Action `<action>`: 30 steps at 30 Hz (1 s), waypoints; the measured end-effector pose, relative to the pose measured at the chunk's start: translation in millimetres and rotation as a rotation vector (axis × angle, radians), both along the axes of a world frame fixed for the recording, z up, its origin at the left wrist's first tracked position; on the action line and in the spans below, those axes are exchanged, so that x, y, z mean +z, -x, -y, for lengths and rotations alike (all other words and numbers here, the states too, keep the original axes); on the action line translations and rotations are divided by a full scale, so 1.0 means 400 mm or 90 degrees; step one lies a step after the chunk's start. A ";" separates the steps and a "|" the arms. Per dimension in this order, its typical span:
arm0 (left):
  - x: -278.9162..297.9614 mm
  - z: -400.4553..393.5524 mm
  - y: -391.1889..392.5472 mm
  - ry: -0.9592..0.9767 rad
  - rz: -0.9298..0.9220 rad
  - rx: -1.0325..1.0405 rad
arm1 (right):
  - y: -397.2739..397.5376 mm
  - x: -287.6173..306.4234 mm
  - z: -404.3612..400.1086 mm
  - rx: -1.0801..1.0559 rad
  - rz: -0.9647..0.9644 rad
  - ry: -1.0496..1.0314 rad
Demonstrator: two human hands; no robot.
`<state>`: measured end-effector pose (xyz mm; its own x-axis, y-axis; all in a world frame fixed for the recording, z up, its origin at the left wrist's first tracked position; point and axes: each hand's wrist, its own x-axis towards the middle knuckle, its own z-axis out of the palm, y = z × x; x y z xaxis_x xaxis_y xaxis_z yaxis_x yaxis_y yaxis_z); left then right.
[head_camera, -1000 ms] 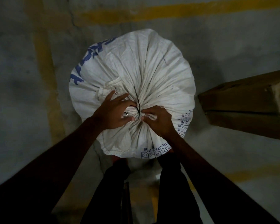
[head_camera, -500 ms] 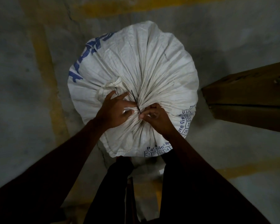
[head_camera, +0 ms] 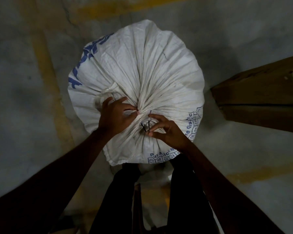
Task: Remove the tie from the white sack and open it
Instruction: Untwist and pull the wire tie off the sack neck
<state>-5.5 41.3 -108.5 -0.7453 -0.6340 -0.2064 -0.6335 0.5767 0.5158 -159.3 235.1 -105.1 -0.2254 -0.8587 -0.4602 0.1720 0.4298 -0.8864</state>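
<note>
grey concrete floor with yellow painted lines; brown wooden block at right.

I have one view only, the head camera, looking steeply down from above at close range. It faces the floor, with the white sack centred, both forearms entering from the near edge, and a wooden block at right.

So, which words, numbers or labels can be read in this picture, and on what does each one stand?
All print is blue, on the white woven plastic sack.
"C1", "C2", "C3", "C4": row of boxes at its near bottom edge.
"Pu...": word above the boxes, rest creased, unreadable.
Right edge print: partly folded, unreadable.
Large blue letters on the left side: wrapped away, unreadable.
</note>
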 end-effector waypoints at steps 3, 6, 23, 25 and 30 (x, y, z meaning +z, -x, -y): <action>0.014 -0.012 0.017 -0.001 0.007 0.057 | -0.001 -0.005 -0.006 -0.008 -0.031 0.004; 0.035 -0.013 0.022 -0.018 -0.053 0.093 | 0.001 0.004 -0.006 -0.013 -0.033 -0.001; 0.143 0.101 0.043 -0.038 -0.256 0.282 | 0.012 0.109 0.259 -0.185 -0.276 0.043; 0.146 0.105 0.042 -0.033 -0.261 0.281 | 0.001 0.102 0.312 -0.149 -0.298 0.020; 0.158 0.127 0.045 -0.030 -0.293 0.300 | -0.012 0.068 0.358 0.145 -0.425 -0.190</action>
